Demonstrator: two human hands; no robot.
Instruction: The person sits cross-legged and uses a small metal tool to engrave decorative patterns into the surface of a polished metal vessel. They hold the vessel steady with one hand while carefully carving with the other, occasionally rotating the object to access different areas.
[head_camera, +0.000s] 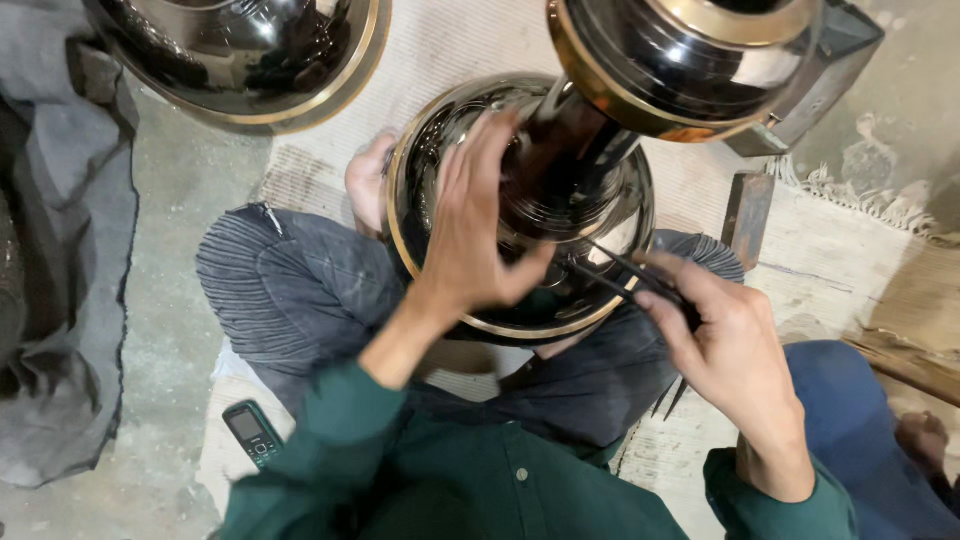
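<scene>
Head view: the polished dark metal bowl (520, 210), gold-rimmed, rests on the seated person's lap, steadied by the left hand (480, 225) spread open-fingered across it, while the right hand (725, 345) pinches a thin dark tool (625, 275) touching its rim; firm bracing should keep the tool tip from skidding.

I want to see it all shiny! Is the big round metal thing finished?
Not quite. The dark bowl in the lap already gleams, like two more shiny bowls above. The left hand steadies it while the right hand works a thin dark tool near its rim. How much remains cannot be told.
</scene>
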